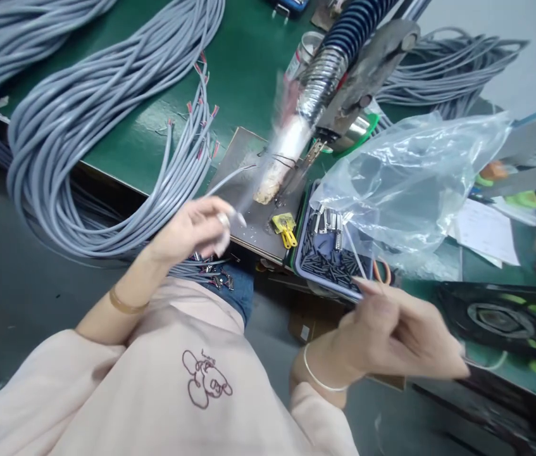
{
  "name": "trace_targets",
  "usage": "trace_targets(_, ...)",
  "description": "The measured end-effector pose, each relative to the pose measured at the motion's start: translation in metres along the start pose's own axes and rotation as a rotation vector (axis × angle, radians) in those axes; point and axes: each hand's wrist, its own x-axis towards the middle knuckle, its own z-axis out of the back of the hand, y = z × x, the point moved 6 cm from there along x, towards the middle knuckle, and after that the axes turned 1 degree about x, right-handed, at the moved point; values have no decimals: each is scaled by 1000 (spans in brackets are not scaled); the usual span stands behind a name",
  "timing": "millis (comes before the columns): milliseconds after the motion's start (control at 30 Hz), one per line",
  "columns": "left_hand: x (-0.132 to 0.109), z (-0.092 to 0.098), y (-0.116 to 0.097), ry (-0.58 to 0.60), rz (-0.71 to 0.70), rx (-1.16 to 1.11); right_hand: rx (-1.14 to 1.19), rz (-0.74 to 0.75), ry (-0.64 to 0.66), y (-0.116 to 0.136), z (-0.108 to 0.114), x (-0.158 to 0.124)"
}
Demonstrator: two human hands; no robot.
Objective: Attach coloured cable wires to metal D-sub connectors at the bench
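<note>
My left hand (196,231) is curled with fingertips together at the board's near edge, white wraps on some fingers; motion smears whatever it pinches. Just behind its index finger a grey cable (228,180) extends over the board (243,152), its thin wires toward the white-wrapped nozzle (284,158); whether the hand grips this cable I cannot tell. My right hand (391,329), closed and blurred, pinches a thin white strip (355,253) over the bin (329,288). Small black sleeves (329,263) and metal connector parts (329,221) lie in that bin.
Large grey cable coils (73,107) cover the left bench. A yellow clip-like piece (285,229) lies on the board. A clear plastic bag (395,183) overhangs the bin, with orange-handled scissors (382,271) beside it. A black fan-like unit (500,316) sits right. Connector-ended cables (211,275) rest on my lap.
</note>
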Motion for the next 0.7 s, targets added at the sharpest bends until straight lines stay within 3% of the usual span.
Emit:
trace_targets(33, -5, -19, 7, 108, 62, -1, 27, -23, 9, -1, -6, 1)
trace_targets(100, -12, -41, 19, 216, 142, 15, 77, -73, 23, -4, -17, 6)
trace_targets(367, -19, -44, 51, 265, 291, 71, 422, -294, -84, -21, -47, 11)
trace_targets(467, -15, -53, 57, 205, 287, -14, 362, -311, 55, -12, -63, 8)
trace_targets(533, -9, -57, 57, 78, 222, -81, 304, -296, 136, -7, -73, 5)
trace_targets(700, -4, -58, 51, -108, 124, -87, 258, -241, 65, -6, -80, 1)
